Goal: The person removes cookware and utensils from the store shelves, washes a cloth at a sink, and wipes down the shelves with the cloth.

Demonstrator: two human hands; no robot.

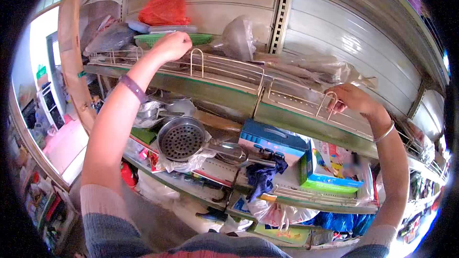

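Note:
My left hand (173,47) is closed in a fist above the white wire rail (228,63) on the upper shelf's front edge. It is beside a bent wire loop and in front of a green plastic basket (203,38); what its fingers hold, if anything, is hidden. To the right, my right hand (351,98) curls its fingers round the second wire rail (291,96), at another upright loop. Behind the rails lie a clear plastic-wrapped item (239,38) and long plastic-wrapped goods (313,66).
A red plastic bag (165,10) sits at the upper shelf's left. Below are a perforated metal steamer pan (181,138), a blue box (272,138), a colourful printed box (330,164) and dark blue cloth (265,174). A wooden post (71,52) stands left, near a doorway.

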